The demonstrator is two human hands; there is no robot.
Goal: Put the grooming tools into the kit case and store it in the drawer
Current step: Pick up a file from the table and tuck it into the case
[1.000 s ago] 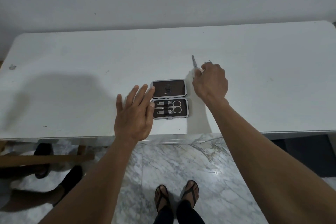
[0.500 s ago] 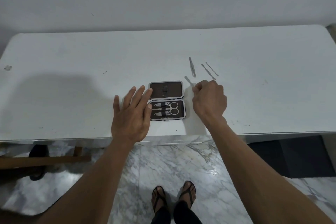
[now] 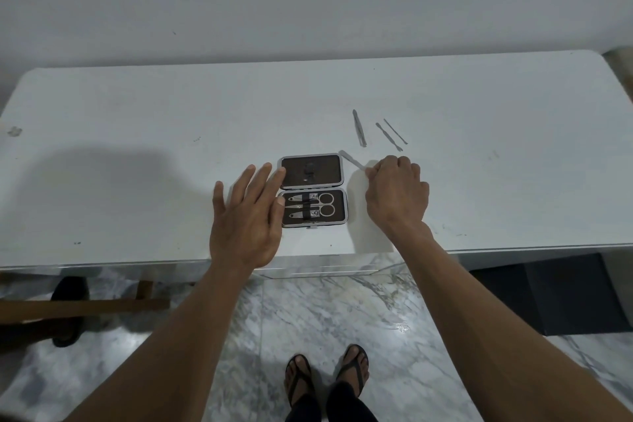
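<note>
The kit case [image 3: 337,212] lies unfolded near the white table's [image 3: 137,147] front edge, lid half away from me. Its near half holds scissors [image 3: 320,209] and two nail clippers. My left hand [image 3: 248,216] rests flat, fingers spread, against the case's left side. My right hand [image 3: 397,197] is closed on a thin metal tool [image 3: 351,160] just right of the case, its tip pointing up-left. Further back lie tweezers [image 3: 359,128] and two slim metal tools [image 3: 388,136], [image 3: 395,131] on the tabletop.
A wall stands behind the table. Below the front edge are marble floor, my sandalled feet [image 3: 329,373], a wooden bar [image 3: 85,307] at the left and a dark mat [image 3: 548,295] at the right.
My right hand has drawn back from the loose tools toward the case with one thin tool in it. The tweezers and two slim tools now lie uncovered. My left hand stayed in place.
</note>
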